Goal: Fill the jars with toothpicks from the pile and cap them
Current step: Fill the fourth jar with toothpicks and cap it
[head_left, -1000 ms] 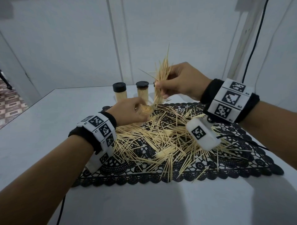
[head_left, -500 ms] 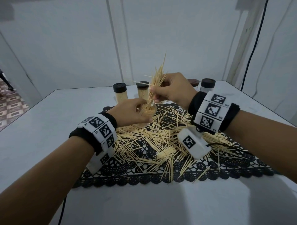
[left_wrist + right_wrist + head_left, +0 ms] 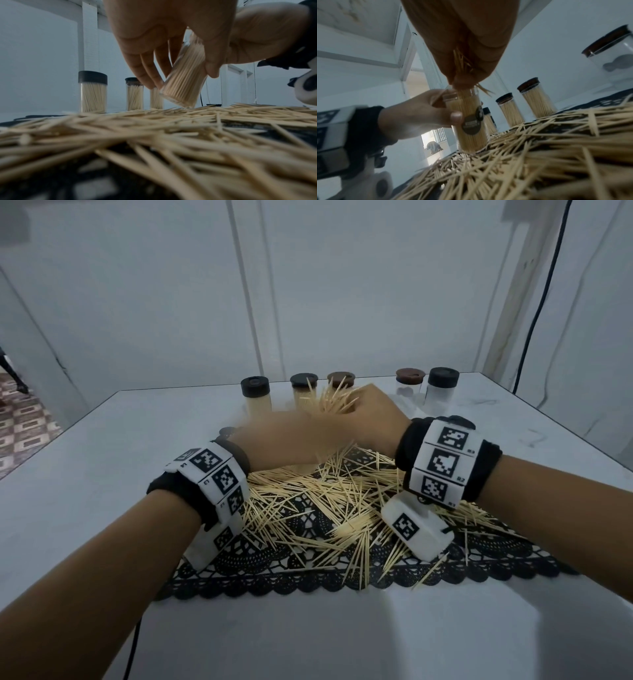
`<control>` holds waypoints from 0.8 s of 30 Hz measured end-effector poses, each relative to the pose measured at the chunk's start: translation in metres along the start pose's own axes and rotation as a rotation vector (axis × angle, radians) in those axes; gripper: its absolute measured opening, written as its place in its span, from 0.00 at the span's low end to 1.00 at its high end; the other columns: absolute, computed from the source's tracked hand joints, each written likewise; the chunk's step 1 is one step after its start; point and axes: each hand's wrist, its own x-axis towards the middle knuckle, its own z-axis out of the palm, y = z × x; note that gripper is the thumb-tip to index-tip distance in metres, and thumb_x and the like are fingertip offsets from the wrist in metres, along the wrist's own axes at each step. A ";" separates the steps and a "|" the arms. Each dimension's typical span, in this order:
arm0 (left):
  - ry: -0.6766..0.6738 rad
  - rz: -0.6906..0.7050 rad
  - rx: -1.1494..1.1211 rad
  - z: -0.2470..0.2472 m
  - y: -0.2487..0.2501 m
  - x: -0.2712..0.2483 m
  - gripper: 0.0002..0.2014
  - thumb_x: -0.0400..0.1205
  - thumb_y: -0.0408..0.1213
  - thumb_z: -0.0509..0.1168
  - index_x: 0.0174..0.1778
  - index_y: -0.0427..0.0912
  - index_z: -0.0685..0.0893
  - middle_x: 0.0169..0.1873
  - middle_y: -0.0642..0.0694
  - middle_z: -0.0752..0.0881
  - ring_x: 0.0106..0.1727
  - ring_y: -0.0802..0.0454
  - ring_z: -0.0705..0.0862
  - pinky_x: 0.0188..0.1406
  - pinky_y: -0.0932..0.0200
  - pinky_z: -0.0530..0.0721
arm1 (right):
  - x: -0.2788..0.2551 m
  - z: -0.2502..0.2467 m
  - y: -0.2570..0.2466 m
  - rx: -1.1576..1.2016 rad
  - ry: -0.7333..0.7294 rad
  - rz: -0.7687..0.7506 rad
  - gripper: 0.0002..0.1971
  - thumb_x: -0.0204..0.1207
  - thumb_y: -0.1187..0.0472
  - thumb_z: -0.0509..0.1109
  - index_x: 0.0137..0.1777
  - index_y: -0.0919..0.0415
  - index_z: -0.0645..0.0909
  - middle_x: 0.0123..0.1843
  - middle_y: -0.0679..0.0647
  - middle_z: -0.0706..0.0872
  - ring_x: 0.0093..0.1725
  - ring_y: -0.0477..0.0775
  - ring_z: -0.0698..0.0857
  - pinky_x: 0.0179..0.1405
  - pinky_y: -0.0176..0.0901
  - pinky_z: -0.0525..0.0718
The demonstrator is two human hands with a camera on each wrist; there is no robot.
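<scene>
Left hand (image 3: 412,116) gripping light, slippery jar (image 3: 469,121) mid-wall; right hand (image 3: 370,419) pinching stiff, splaying toothpick bundle (image 3: 334,402) midway.

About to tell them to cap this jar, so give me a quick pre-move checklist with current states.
1. Left hand grips the open jar: ok.
2. Jar bottom resting on the toothpick pile, tilted in the left wrist view: not ok for capping.
3. Jar packed with toothpicks nearly to the rim: ok.
4. Right hand free for a cap: not ok, it holds a bundle at the jar mouth.
5. Loose cap within reach: cannot tell.
</scene>
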 end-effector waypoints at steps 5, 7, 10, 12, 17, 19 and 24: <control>-0.018 -0.002 0.007 0.000 0.000 0.001 0.24 0.72 0.53 0.72 0.60 0.44 0.79 0.45 0.48 0.83 0.48 0.51 0.80 0.46 0.57 0.76 | 0.001 0.002 0.002 -0.090 -0.017 0.002 0.13 0.74 0.55 0.72 0.28 0.53 0.79 0.27 0.48 0.77 0.27 0.41 0.74 0.29 0.35 0.68; -0.035 -0.009 0.025 0.001 -0.001 0.002 0.22 0.72 0.53 0.72 0.56 0.45 0.78 0.40 0.52 0.80 0.44 0.53 0.77 0.38 0.63 0.73 | 0.002 0.001 0.002 -0.118 -0.041 0.030 0.15 0.73 0.54 0.73 0.27 0.55 0.78 0.25 0.49 0.76 0.25 0.42 0.72 0.27 0.35 0.67; -0.029 -0.011 0.018 0.001 -0.001 0.002 0.19 0.72 0.52 0.73 0.53 0.49 0.77 0.37 0.57 0.77 0.42 0.55 0.75 0.36 0.66 0.70 | 0.001 -0.006 0.002 -0.117 -0.080 0.037 0.11 0.73 0.54 0.73 0.38 0.62 0.85 0.26 0.49 0.79 0.23 0.39 0.74 0.24 0.28 0.68; -0.033 -0.004 -0.001 0.001 -0.002 0.003 0.21 0.72 0.52 0.73 0.57 0.48 0.79 0.42 0.54 0.80 0.45 0.54 0.77 0.40 0.62 0.71 | 0.000 -0.008 0.000 -0.116 -0.068 -0.014 0.12 0.72 0.54 0.74 0.48 0.62 0.86 0.36 0.51 0.85 0.29 0.37 0.78 0.30 0.28 0.74; -0.020 -0.014 0.011 0.003 -0.006 0.005 0.24 0.71 0.55 0.73 0.58 0.45 0.81 0.45 0.48 0.83 0.48 0.51 0.80 0.48 0.57 0.77 | -0.004 -0.017 -0.004 0.065 0.025 -0.031 0.10 0.72 0.62 0.74 0.50 0.66 0.83 0.37 0.56 0.84 0.32 0.46 0.82 0.34 0.40 0.85; -0.013 -0.010 -0.002 0.003 -0.006 0.005 0.23 0.71 0.54 0.73 0.58 0.46 0.81 0.43 0.51 0.82 0.47 0.52 0.80 0.47 0.58 0.76 | -0.005 -0.019 -0.004 0.046 0.027 -0.058 0.07 0.73 0.63 0.74 0.46 0.67 0.85 0.35 0.59 0.85 0.29 0.46 0.81 0.33 0.40 0.85; 0.013 0.012 0.002 0.003 -0.006 0.005 0.21 0.71 0.55 0.73 0.55 0.49 0.80 0.39 0.54 0.80 0.43 0.54 0.78 0.38 0.63 0.73 | -0.007 -0.013 0.000 -0.111 -0.014 -0.073 0.07 0.74 0.58 0.73 0.47 0.60 0.88 0.32 0.46 0.85 0.30 0.42 0.81 0.33 0.30 0.80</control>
